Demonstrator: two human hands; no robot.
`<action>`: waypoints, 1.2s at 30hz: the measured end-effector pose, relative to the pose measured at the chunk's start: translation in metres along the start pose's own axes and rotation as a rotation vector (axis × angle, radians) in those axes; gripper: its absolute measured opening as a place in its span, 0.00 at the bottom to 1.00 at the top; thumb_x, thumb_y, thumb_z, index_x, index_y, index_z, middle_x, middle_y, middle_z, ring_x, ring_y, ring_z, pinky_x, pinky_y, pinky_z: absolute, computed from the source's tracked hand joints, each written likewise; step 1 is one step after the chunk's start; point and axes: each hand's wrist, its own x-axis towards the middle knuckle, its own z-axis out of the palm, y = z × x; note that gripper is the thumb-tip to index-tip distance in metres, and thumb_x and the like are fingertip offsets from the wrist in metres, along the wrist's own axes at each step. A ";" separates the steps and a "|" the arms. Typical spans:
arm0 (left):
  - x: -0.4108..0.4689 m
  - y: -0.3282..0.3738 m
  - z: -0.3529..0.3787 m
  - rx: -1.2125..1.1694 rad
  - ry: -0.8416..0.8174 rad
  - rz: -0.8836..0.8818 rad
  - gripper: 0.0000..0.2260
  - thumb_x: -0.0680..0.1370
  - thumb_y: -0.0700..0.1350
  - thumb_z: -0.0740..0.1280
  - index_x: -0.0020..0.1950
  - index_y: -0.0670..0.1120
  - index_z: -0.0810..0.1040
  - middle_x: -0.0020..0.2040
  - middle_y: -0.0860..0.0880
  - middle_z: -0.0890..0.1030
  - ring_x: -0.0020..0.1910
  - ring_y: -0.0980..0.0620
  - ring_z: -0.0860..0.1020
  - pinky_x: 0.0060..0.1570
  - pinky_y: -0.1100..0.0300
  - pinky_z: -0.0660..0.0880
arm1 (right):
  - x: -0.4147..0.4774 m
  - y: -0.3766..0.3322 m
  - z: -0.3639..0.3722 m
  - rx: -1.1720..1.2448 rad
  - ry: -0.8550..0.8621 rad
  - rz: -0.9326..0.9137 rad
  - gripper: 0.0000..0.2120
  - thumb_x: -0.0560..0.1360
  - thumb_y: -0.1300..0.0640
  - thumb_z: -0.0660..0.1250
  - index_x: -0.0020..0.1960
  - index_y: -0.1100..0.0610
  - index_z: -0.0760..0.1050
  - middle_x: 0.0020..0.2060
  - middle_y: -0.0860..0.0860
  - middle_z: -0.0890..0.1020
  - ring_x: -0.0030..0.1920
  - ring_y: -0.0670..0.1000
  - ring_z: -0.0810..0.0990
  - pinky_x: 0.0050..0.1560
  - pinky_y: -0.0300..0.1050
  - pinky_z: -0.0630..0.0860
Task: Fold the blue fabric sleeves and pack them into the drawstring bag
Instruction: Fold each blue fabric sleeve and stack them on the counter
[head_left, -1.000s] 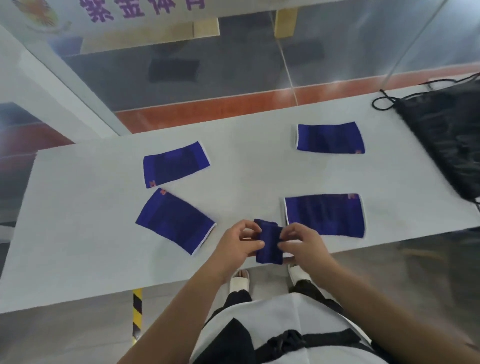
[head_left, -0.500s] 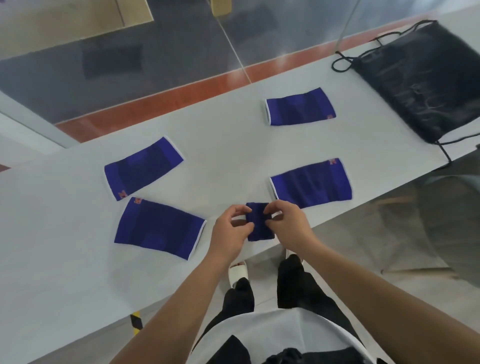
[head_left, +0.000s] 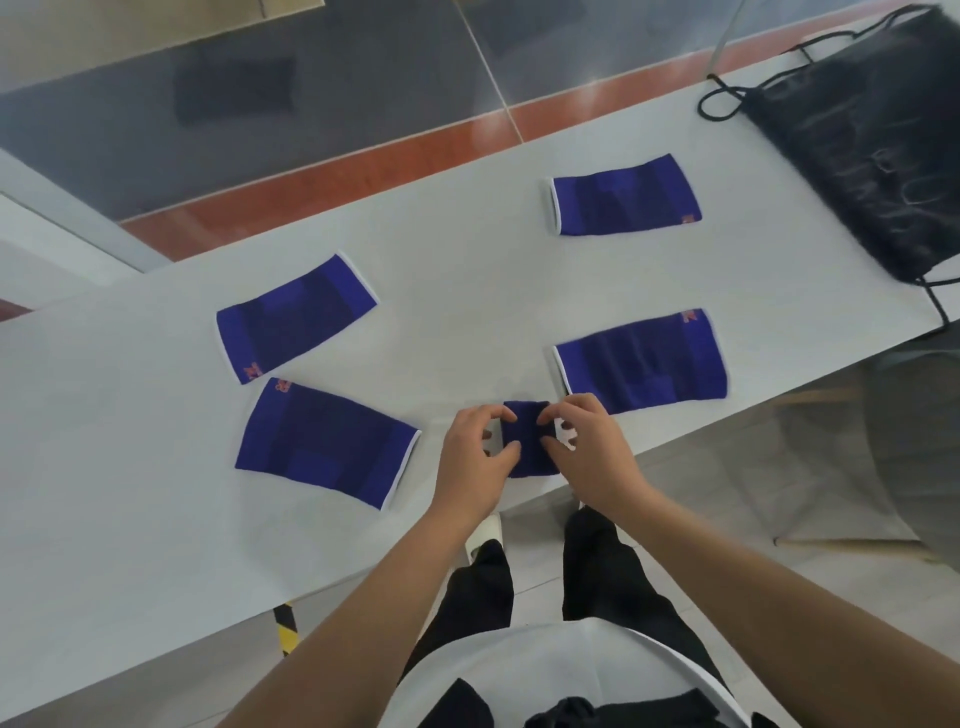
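The left hand's (head_left: 475, 457) curled fingers and thumb pinch the left edge of the folded sleeve (head_left: 529, 441) and the right hand (head_left: 592, 452) pinches its right edge, at the near edge of the table (head_left: 467, 291). Of 4 flat sleeves, the near-right sleeve (head_left: 641, 361) lies just beyond the right fingertips, the near-left sleeve (head_left: 324, 441) near the left hand, and the far-left sleeve (head_left: 296, 317) and far-right sleeve (head_left: 623, 195) farther out. The bag (head_left: 872, 140) lies flat, well beyond the right hand.

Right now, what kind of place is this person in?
Probably a workshop or sports hall: a long white table laid with flat blue fabric sleeves, a glossy grey floor with a red stripe, yellow-and-black hazard tape below.
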 end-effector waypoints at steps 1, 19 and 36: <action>0.000 0.001 -0.002 0.013 0.001 0.025 0.13 0.77 0.41 0.71 0.59 0.53 0.77 0.60 0.54 0.74 0.59 0.53 0.75 0.53 0.65 0.77 | -0.002 0.001 -0.002 -0.049 0.005 -0.049 0.10 0.78 0.61 0.70 0.59 0.54 0.79 0.62 0.50 0.75 0.58 0.50 0.75 0.55 0.40 0.78; 0.008 -0.041 0.000 0.902 -0.202 0.393 0.27 0.80 0.62 0.30 0.78 0.57 0.31 0.81 0.55 0.39 0.81 0.45 0.42 0.77 0.42 0.41 | 0.009 0.048 -0.022 -0.643 -0.171 -0.645 0.20 0.81 0.46 0.54 0.64 0.49 0.80 0.69 0.48 0.77 0.74 0.53 0.70 0.74 0.66 0.62; -0.024 -0.022 -0.069 0.341 0.013 0.183 0.28 0.75 0.54 0.73 0.73 0.54 0.70 0.73 0.55 0.70 0.73 0.53 0.66 0.72 0.53 0.60 | -0.013 -0.008 -0.021 -0.462 -0.048 -0.379 0.13 0.78 0.50 0.68 0.61 0.50 0.82 0.67 0.46 0.79 0.73 0.54 0.68 0.74 0.53 0.55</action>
